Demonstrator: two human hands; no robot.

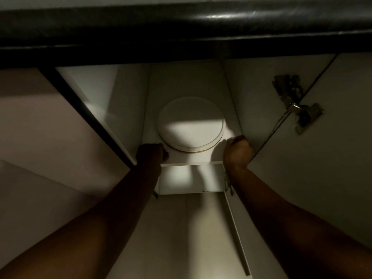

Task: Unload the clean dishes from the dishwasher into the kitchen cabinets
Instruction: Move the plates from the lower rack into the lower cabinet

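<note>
Plates (190, 124) — stacked on cabinet shelf (193, 158), under the counter (181, 27). Left hand (151, 155) at 8 o'clock, right hand (237, 151) at 4; curled, grip unclear. Best withdrawn straight back — clear of the stack.

A home kitchen, dimly lit. A dark glossy table edge (181, 23) runs above a low white cabinet (128, 93), whose open door (332, 158) carries a metal hinge (296, 103). A stack of white plates (191, 123) sits on the cabinet's shelf (193, 158).
</note>
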